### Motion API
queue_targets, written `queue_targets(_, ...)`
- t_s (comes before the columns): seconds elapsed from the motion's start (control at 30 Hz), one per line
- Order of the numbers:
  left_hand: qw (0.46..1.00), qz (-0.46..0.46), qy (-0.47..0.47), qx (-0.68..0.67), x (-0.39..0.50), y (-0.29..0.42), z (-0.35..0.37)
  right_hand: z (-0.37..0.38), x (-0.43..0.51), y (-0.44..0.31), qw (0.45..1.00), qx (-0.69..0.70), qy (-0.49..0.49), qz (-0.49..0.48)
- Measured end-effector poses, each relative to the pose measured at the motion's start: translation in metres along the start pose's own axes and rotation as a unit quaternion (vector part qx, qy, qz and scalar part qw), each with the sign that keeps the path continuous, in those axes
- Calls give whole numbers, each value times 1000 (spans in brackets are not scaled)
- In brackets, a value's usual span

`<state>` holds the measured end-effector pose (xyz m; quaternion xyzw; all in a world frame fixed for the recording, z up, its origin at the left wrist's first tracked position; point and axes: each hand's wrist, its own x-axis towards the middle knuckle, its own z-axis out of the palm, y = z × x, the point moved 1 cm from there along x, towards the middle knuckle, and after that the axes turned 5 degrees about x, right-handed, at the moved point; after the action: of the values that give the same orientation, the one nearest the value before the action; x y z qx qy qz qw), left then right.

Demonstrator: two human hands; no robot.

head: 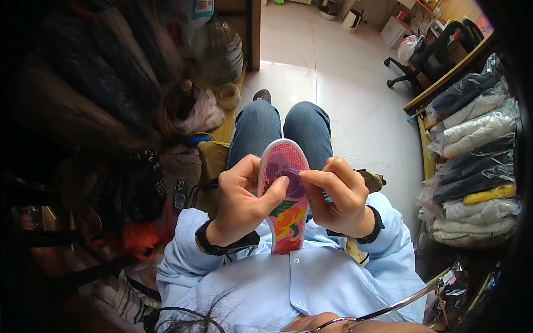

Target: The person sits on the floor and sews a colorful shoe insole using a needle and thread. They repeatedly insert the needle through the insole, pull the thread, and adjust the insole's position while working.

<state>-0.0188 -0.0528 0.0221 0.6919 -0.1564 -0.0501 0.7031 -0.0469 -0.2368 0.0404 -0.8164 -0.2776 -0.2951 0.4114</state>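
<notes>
A cross-stitched shoe insole stands upright before my chest, its rounded end pointing away over my knees. Its stitched face has a pink ground with purple, orange, yellow and green flower shapes, a white rim and a small printed mark. My left hand grips the insole by its left edge, thumb flat on the stitched face and fingers behind. At the right edge, my right hand pinches thumb and forefinger against the purple area. A thin pale strand shows at the forefinger's tip; whether it is needle or thread I cannot tell.
Plastic-wrapped folded garments fill a shelf on the right. On the left, a roll of clear tape and a plastic bag sit on a wooden ledge, near hanging dark clothes. A wheeled office chair stands farther off.
</notes>
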Motion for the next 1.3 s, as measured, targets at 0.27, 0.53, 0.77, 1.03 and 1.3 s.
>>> queue_targets(0.27,1000,19,0,4,-2,0,0,1,2,0,1000,-4,-6,-9)
queue_targets(0.53,999,31,15,17,-3,0,1,2,3,-1,1000,-9,-10,-4)
queue_targets(0.77,987,98,52,112,-5,5,4,-1,8,-6,1000,-10,-26,-7)
queue_targets(1.03,953,223,79,188,-2,9,8,-12,16,-14,997,-9,-71,11)
queue_targets(1.3,941,254,62,213,-2,7,5,-10,18,-16,997,-6,-78,20)
